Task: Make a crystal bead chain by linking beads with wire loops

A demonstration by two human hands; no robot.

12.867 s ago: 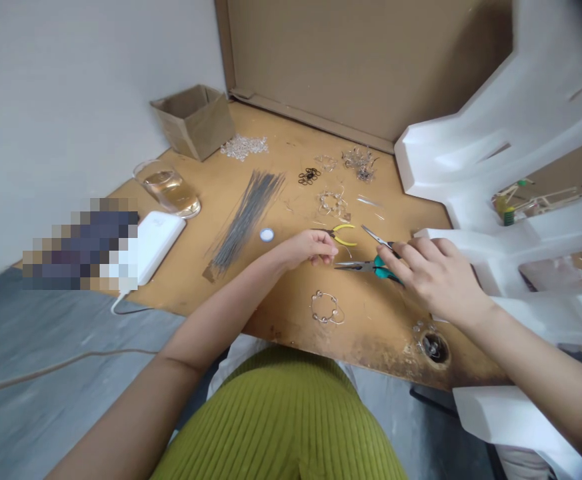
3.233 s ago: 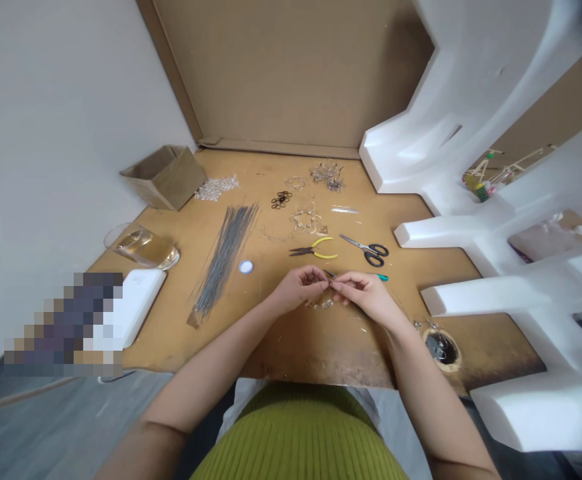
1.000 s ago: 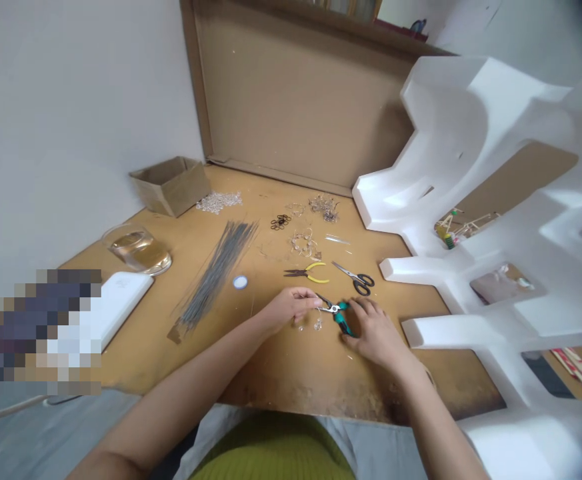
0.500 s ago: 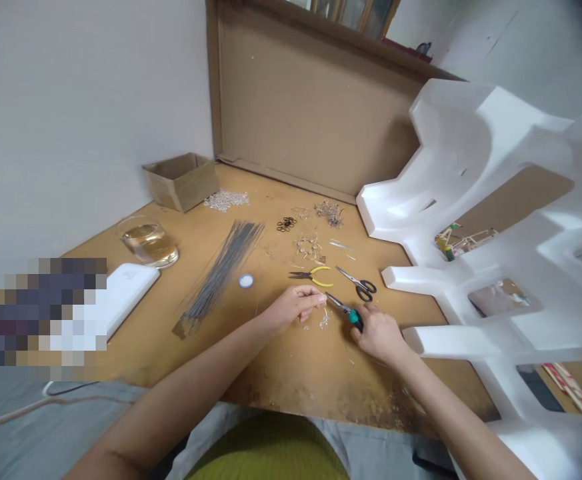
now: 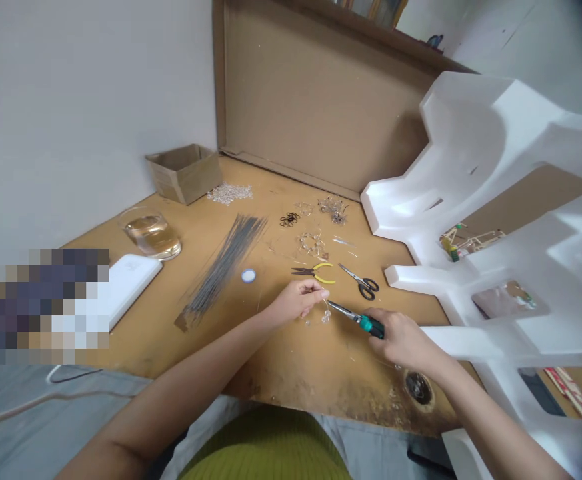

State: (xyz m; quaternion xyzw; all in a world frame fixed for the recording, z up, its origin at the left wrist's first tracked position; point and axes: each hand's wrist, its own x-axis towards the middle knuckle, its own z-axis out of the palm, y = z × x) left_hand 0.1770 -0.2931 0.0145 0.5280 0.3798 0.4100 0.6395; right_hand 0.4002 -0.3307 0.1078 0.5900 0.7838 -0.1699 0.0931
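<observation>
My left hand (image 5: 301, 300) pinches a thin wire strung with clear beads (image 5: 326, 316), which hang just below the fingertips. Wrapped round green-and-black pliers (image 5: 365, 323), my right hand (image 5: 395, 335) holds their narrow metal jaws pointing left, close beside the left fingertips. Whether the jaws touch the wire is too small to tell. Beyond the hands lie yellow-handled pliers (image 5: 315, 272) and black-handled scissors (image 5: 361, 283). A ring of beaded wire (image 5: 311, 244) rests farther back.
A bundle of grey wires (image 5: 223, 270), a small white-and-blue disc (image 5: 248, 275) and a glass of amber liquid (image 5: 151, 233) are on the left. Behind them stand a cardboard box (image 5: 185, 175) and clear beads (image 5: 231, 193). White moulded foam (image 5: 395, 207) borders the right side.
My right hand and the pliers have moved right, with the jaws drawn slightly away from my left fingertips. A dark round hole near the table's front right has come into sight.
</observation>
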